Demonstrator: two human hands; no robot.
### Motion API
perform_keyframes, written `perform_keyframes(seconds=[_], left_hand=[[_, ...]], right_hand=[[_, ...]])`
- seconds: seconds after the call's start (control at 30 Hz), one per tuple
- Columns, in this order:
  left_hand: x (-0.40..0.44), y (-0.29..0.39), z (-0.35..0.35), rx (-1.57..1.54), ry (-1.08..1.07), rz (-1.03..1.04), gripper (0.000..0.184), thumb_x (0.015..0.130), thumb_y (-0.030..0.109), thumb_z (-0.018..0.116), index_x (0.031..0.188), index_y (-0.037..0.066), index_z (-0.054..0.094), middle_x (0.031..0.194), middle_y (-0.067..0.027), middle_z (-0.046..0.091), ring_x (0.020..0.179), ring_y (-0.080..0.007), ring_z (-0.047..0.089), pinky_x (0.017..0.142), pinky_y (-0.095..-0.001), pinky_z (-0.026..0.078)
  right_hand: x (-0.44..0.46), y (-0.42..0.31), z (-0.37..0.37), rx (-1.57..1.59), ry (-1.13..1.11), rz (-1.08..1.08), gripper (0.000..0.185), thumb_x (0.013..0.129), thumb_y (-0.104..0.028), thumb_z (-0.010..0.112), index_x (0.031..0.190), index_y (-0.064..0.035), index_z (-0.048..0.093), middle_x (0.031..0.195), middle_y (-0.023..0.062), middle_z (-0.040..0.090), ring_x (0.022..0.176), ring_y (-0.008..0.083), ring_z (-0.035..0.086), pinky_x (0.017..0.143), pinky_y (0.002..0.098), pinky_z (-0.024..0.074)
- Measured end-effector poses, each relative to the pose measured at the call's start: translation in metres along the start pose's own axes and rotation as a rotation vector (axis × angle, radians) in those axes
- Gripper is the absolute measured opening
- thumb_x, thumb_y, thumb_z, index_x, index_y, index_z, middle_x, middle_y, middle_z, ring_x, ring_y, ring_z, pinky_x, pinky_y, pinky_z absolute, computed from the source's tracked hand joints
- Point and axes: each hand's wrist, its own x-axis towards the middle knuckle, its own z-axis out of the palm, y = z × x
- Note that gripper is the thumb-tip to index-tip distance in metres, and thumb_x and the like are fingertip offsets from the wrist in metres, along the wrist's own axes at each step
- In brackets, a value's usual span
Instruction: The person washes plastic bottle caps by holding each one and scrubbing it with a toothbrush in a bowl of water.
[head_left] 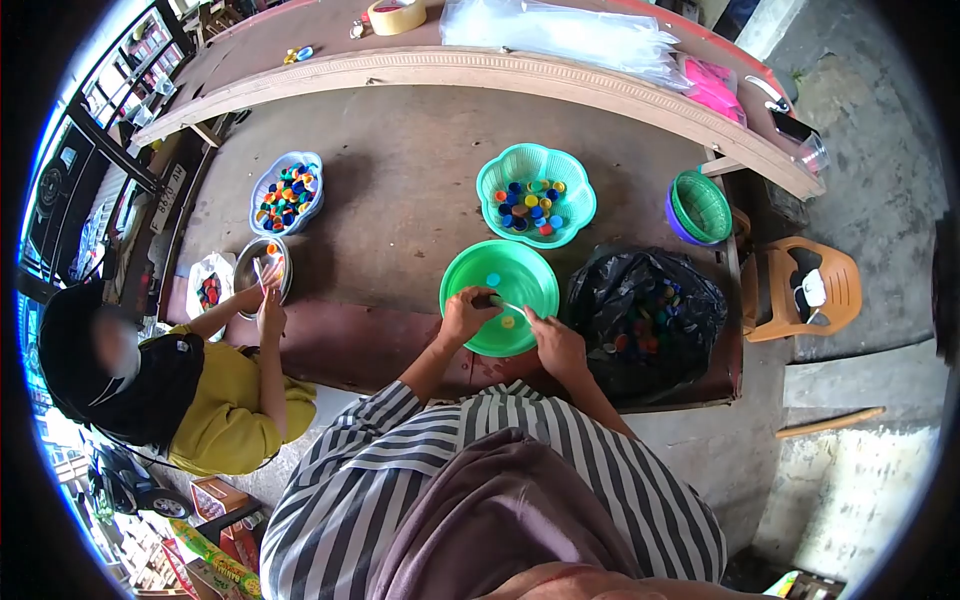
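Note:
Both my hands are over a green plastic basin (pixel 457 270), where a light blue bottle cap (pixel 493 280) and a yellow one (pixel 508 322) lie. My left hand (pixel 467 316) is closed, pinching a small dark thing that looks like a bottle cap, partly hidden by the fingers. In my closed right hand (pixel 557 346) is a thin, pale, blade-like tool (pixel 514 306). Its tip reaches the left fingertips; whether it is a knife I cannot tell. Behind the basin, a turquoise basket (pixel 570 190) holds several coloured caps. A black plastic bag (pixel 600 290) with more caps sits by my right hand.
At left, a person (pixel 225 400) works over a metal bowl (pixel 285 285), near a white bag (pixel 200 270) and a pale basket (pixel 262 190) of caps. Nested baskets (pixel 700 207) stand at the right edge. A raised shelf (pixel 400 65) spans the back; an orange chair (pixel 835 275) is beyond.

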Motion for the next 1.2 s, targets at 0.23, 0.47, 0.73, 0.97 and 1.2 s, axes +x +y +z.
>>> perform_keyframes(seconds=[0.23,0.47,0.73,0.97,1.2], left_hand=[[0.002,-0.011,0.003,-0.001,-0.032,-0.048,0.039,0.065,0.017,0.08,0.099,0.002,0.067,0.093,-0.0133,0.067,0.085,-0.0185,0.065,0.077,-0.0284,0.05],[0.002,0.014,-0.004,-0.125,-0.059,-0.147,0.038,0.066,0.01,0.08,0.098,-0.004,0.064,0.093,-0.0113,0.068,0.087,-0.0151,0.064,0.077,-0.0276,0.05],[0.007,-0.012,0.001,-0.351,-0.083,-0.085,0.034,0.078,0.016,0.074,0.103,-0.003,0.061,0.089,-0.0057,0.065,0.081,-0.012,0.061,0.074,-0.0256,0.05],[0.004,-0.03,0.006,-0.956,-0.159,-0.371,0.035,0.093,0.028,0.053,0.115,0.0,0.057,0.094,-0.0026,0.06,0.08,-0.0099,0.058,0.077,-0.0243,0.05],[0.006,-0.026,0.006,-1.055,-0.184,-0.431,0.041,0.095,0.032,0.049,0.119,0.0,0.054,0.089,-0.0008,0.059,0.072,-0.0066,0.055,0.069,-0.0201,0.049]], right_hand=[[0.007,0.005,-0.008,0.098,-0.014,-0.045,0.038,0.087,-0.017,0.052,0.125,-0.0223,0.054,0.084,0.0108,0.06,0.076,0.0288,0.062,0.064,0.0398,0.0484],[0.008,0.013,-0.005,0.088,-0.036,0.051,0.038,0.088,-0.017,0.052,0.125,-0.0219,0.054,0.087,0.0107,0.061,0.079,0.0295,0.062,0.065,0.0399,0.0482],[0.006,0.011,-0.002,0.164,-0.022,0.007,0.037,0.088,-0.019,0.053,0.125,-0.0212,0.054,0.088,0.0107,0.062,0.078,0.031,0.061,0.066,0.0408,0.0478],[0.005,0.008,0.006,0.248,-0.008,0.095,0.04,0.089,-0.02,0.053,0.128,-0.0209,0.051,0.092,0.0131,0.061,0.08,0.0334,0.061,0.066,0.0413,0.0478],[0.002,0.006,0.008,0.194,0.048,0.064,0.04,0.089,-0.02,0.052,0.13,-0.0208,0.049,0.084,0.0127,0.059,0.074,0.0311,0.061,0.062,0.0412,0.0478]])
